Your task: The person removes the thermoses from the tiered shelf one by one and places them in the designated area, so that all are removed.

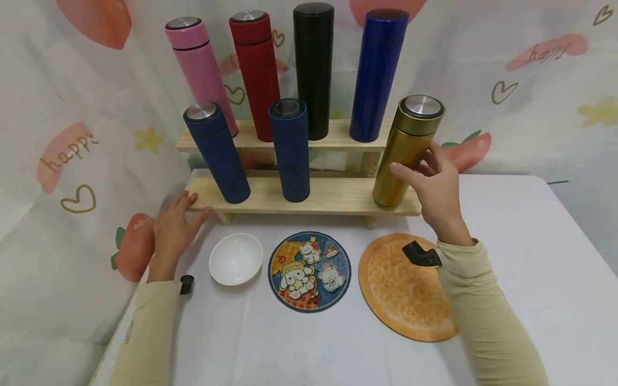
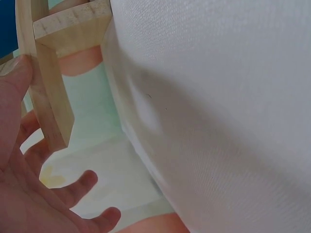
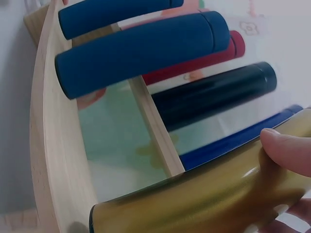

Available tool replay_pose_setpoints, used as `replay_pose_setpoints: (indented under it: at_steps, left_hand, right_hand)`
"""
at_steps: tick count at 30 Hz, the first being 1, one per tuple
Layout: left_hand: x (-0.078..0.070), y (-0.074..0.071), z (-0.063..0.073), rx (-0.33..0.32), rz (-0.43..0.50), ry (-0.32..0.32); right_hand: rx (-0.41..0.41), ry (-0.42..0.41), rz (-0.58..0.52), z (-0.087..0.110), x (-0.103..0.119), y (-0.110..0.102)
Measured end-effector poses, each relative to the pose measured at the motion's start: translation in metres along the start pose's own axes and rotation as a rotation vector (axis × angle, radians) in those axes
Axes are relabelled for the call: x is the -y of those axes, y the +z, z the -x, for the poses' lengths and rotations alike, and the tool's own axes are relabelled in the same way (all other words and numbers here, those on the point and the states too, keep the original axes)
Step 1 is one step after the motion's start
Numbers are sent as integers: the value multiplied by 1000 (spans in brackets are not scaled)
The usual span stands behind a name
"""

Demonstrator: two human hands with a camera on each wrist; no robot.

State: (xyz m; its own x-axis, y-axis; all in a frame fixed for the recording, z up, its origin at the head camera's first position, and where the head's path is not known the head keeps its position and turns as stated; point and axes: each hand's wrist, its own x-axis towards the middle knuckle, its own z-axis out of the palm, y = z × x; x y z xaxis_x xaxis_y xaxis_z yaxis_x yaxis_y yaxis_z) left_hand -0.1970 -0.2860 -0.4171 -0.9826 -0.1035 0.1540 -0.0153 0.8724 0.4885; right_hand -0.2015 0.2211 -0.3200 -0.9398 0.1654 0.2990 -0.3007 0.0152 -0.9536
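My right hand [image 1: 441, 195] grips a gold thermos bottle [image 1: 402, 161] with a steel-topped lid, which leans slightly at the right end of the lower shelf. In the right wrist view its thumb [image 3: 286, 150] presses the bottle's side, and the other fingers are partly hidden behind it. My left hand [image 1: 175, 228] rests at the left front corner of the wooden rack [image 1: 333, 195]. Its thumb lies along the shelf edge in the left wrist view, and the remaining fingers [image 2: 80, 189] are spread. Two dark blue bottles, one left [image 1: 219, 155] and one central [image 1: 291, 155], share that shelf.
Behind, on the upper shelf, stand pink [image 1: 205, 72], red [image 1: 256, 78], black [image 1: 314, 72] and glossy blue [image 1: 378, 78] bottles. Before the rack lie a white bowl [image 1: 236, 259], a round cartoon mat [image 1: 309, 272] and a bread-patterned mat [image 1: 405, 289], partly under the right sleeve.
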Motion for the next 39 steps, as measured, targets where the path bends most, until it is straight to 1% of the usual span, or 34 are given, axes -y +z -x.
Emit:
replay_pose_setpoints:
  at_steps: [7,13,20,26,32,39]
  left_hand:
    - [4,1,-1,-11,5,24]
    - [4,1,1,-9,17,13]
    - [4,1,0,-7,18,12]
    - [4,1,0,-6,21,10]
    - [5,0,0,-1,23,12]
    - [4,1,0,-12,21,22]
  right_hand:
    - [-23,-9,-67,-1,2,-22]
    - [-73,-4,-101,-4,3,-39]
    - [-128,-24,-91,-8,5,-56]
    - [-160,-13,-89,-14,0,-68]
    - [-167,-10,-82,-22,-7,-77]
    - [-157,-12,-78,-33,-16,-81]
